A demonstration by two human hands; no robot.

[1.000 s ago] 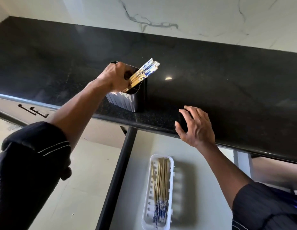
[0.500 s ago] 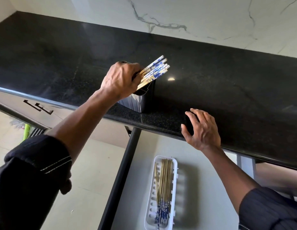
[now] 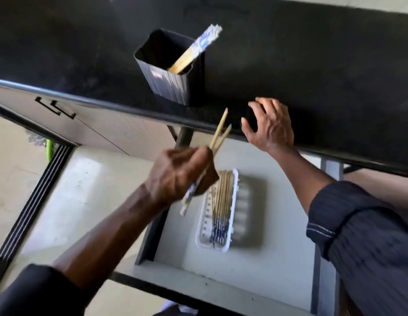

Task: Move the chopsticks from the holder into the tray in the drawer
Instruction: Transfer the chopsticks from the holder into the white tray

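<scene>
Free room in drawer [image 3: 267, 281] right of tray [image 3: 235, 201]; countertop [image 3: 312, 76] overhangs rear.

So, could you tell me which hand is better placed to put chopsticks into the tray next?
Left: the left hand grips two chopsticks near the tray, while the right hand rests open on the countertop edge.

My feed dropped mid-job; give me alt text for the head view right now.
The left hand grips a pair of blue-patterned wooden chopsticks above the open grey drawer, near the white plastic tray already holding several chopsticks. More chopsticks lean in the black square holder on the black stone countertop, whose front edge the open right hand rests on.
</scene>
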